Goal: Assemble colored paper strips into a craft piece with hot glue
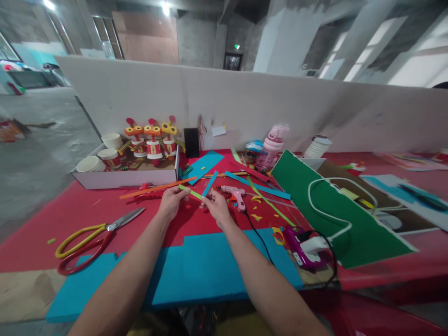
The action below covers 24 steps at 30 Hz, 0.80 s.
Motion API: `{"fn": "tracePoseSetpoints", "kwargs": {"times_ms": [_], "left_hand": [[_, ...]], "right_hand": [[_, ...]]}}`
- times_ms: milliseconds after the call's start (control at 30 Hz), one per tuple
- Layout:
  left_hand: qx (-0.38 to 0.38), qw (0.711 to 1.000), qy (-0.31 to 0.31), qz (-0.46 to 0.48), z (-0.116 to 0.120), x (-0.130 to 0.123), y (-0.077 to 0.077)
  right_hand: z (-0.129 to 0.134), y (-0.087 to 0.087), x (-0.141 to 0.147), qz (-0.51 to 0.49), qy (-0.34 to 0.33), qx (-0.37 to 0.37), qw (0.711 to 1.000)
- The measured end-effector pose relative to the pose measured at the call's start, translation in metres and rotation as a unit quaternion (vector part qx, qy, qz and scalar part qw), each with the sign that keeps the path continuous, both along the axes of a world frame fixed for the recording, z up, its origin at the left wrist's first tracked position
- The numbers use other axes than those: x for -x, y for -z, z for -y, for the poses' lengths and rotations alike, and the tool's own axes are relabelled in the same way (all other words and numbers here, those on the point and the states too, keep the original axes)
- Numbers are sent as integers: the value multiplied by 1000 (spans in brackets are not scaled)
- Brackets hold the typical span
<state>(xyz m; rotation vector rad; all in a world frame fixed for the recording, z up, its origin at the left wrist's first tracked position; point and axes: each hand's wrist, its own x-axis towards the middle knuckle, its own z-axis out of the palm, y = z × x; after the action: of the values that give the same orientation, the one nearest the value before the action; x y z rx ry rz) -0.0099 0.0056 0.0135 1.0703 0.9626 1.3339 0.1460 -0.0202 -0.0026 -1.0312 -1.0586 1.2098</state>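
My left hand (pixel 171 203) pinches a narrow yellow-green paper strip (pixel 194 192) near its left end. At the strip's other end, my right hand (pixel 217 207) closes its fingertips where a blue paper strip (pixel 210 183) meets it. The two strips form a V there; whether they are stuck together I cannot tell. Just right of my right hand lies a pink hot glue gun (pixel 236 196) with a black cord. An orange strip (pixel 159 187) lies behind my left hand, and another blue strip (pixel 259 185) lies beyond the glue gun.
Large scissors (pixel 100 235) lie at the left. A shallow box (pixel 128 179) holds paper cups and several cup figures (pixel 153 144). Blue sheets (pixel 217 261) line the front edge. A purple power strip (pixel 303 254), green board (pixel 325 214) and pink bottle (pixel 273 147) are on the right.
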Motion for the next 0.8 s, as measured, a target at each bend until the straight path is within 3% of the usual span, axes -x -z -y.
{"fn": "tracePoseSetpoints", "kwargs": {"times_ms": [233, 367, 600, 800], "left_hand": [[-18, 997, -60, 43, -10, 15, -2], [-29, 993, -86, 81, -8, 13, -1], [-18, 994, 108, -21, 8, -13, 4], [-28, 989, 138, -42, 8, -17, 10]], "right_hand": [[1, -1, -2, 18, 11, 7, 1000], [2, -5, -1, -70, 46, 18, 996], [4, -10, 5, -147, 5, 43, 988], [6, -8, 6, -112, 1, 45, 993]]}}
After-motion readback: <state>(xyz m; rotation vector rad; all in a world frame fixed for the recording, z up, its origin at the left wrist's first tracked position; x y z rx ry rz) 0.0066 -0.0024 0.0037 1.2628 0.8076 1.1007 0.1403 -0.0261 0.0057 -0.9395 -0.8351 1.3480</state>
